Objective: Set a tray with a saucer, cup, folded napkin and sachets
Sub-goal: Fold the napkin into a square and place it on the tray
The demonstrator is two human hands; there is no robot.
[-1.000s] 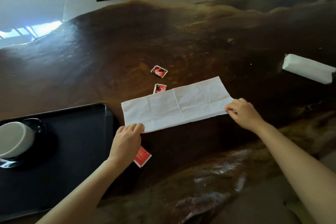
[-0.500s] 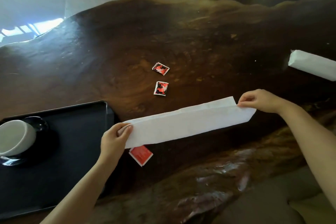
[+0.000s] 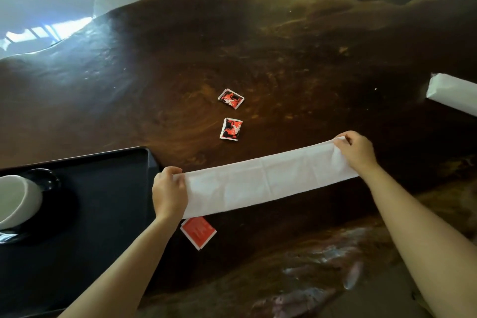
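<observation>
A white napkin (image 3: 265, 183), folded lengthwise into a long strip, stretches between my hands above the dark wooden table. My left hand (image 3: 169, 192) pinches its left end and my right hand (image 3: 357, 151) pinches its right end. A black tray (image 3: 103, 214) lies at the lower left; on it a white cup (image 3: 16, 200) stands on a black saucer (image 3: 50, 179), both cut by the frame edge. Two red and black sachets (image 3: 231, 98) (image 3: 231, 129) lie beyond the napkin. A plain red sachet (image 3: 198, 232) lies below it, next to my left wrist.
A white pack of napkins (image 3: 451, 97) lies at the right edge of the table (image 3: 284, 46). The table's uneven front edge runs along the lower right. A pale wall and a bright reflection are at the far left.
The napkin was a wide sheet on the table; both hands folded it in half lengthwise. It is now a narrow strip held taut and lifted a little.
</observation>
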